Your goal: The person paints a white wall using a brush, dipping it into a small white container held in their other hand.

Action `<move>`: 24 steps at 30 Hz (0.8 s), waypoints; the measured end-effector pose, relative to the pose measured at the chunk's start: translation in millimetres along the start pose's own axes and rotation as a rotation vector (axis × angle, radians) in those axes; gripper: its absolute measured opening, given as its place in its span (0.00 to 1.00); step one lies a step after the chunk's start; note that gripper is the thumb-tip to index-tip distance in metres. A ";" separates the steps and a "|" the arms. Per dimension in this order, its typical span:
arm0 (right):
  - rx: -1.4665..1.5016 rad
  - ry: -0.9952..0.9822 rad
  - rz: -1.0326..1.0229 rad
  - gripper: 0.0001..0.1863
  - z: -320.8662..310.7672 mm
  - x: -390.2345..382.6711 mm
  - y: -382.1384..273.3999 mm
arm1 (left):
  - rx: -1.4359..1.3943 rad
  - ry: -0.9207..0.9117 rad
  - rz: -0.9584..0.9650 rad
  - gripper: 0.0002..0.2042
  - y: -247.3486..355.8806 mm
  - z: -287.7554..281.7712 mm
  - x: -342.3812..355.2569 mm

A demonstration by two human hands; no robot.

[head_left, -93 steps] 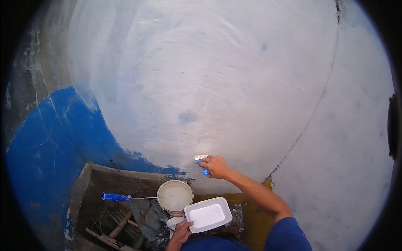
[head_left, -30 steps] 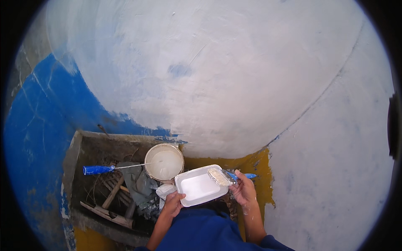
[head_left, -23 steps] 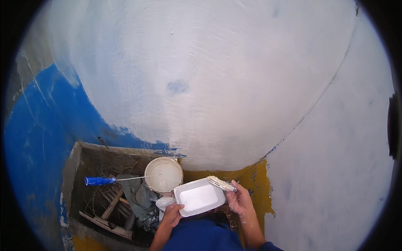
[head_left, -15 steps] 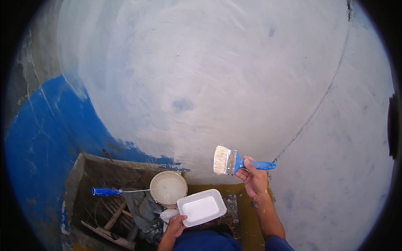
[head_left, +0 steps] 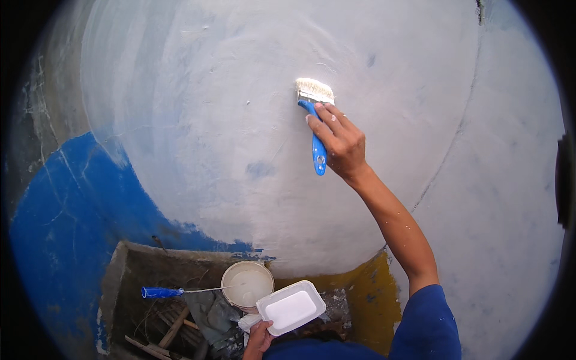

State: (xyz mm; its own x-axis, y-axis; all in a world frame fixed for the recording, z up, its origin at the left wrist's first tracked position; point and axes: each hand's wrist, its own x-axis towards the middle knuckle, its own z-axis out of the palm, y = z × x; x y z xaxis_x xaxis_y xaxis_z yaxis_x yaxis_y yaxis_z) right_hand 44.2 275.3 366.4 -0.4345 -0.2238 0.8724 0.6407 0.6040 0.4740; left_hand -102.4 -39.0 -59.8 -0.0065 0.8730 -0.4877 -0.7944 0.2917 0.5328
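Note:
My right hand [head_left: 343, 141] is closed on a wide paintbrush [head_left: 318, 147] with a blue handle and pale bristles. Its bristles point up and rest at or very near the wall [head_left: 228, 78], which is coated whitish over blue. Low in front of me, my left hand [head_left: 259, 337] grips the near left edge of a white rectangular tray [head_left: 292, 308] with white paint in it. Just beyond the tray stands a round bucket [head_left: 248, 285] with whitish liquid. A tool with a blue handle [head_left: 162, 293] and a thin metal rod lies across the bucket's rim.
A concrete trough [head_left: 123, 264] below the wall holds wood pieces [head_left: 175, 327], a grey cloth [head_left: 217, 318] and debris. Bare blue paint [head_left: 90, 204] covers the lower left wall. A yellow-brown surface [head_left: 372, 291] lies at right, beneath the wall corner.
My right hand has carried the paintbrush up and left to the wall, turning its bristles from leftward to upward. My left hand still holds the tray.

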 end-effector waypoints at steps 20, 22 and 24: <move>-0.135 0.065 0.021 0.09 -32.6 67.8 78.7 | 0.129 0.149 -0.021 0.19 -0.8 22.1 10.7; 0.074 -0.047 -0.115 0.10 -6.1 -0.6 12.6 | 0.076 0.086 -0.016 0.19 -1.0 11.1 15.7; 0.332 -0.324 -0.280 0.09 -4.1 -75.2 -32.9 | 0.072 0.025 -0.056 0.19 0.1 23.3 19.7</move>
State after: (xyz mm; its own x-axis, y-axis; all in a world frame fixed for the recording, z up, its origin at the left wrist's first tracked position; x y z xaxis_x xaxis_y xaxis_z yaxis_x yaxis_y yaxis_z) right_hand 58.4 269.2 285.8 -0.7664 -0.1949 0.6121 0.2609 0.7763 0.5739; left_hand -88.4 -12.7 -53.2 0.0209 0.8451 -0.5342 -0.7482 0.3677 0.5523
